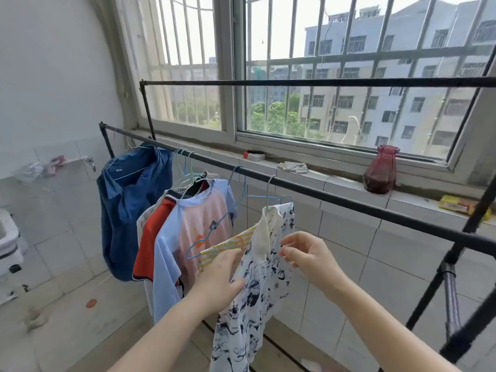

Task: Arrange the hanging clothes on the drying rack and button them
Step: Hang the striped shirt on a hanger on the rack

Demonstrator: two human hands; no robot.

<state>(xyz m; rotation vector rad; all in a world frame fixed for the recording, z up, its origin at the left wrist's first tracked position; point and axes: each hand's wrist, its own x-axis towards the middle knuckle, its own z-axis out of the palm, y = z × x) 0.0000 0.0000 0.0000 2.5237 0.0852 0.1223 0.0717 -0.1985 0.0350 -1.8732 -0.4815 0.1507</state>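
Your left hand (pixel 218 280) grasps the printed shirt (pixel 249 318) by its front edge. Your right hand (pixel 308 253) fingers (pixel 285 252) pinch the opposite edge, collar (pixel 264 232) just above them.

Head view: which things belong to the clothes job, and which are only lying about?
Job: drying rack, printed shirt, left hand and right hand, both holding the shirt.
Lying about: red vase, yellow packet, white cloth, all on the windowsill.

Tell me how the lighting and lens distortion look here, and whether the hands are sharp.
Head view: window daylight washes out the sky; the wide lens bows the wall edge; left hand and right hand on the patterned shirt are sharp; lower-left floor is blurred.
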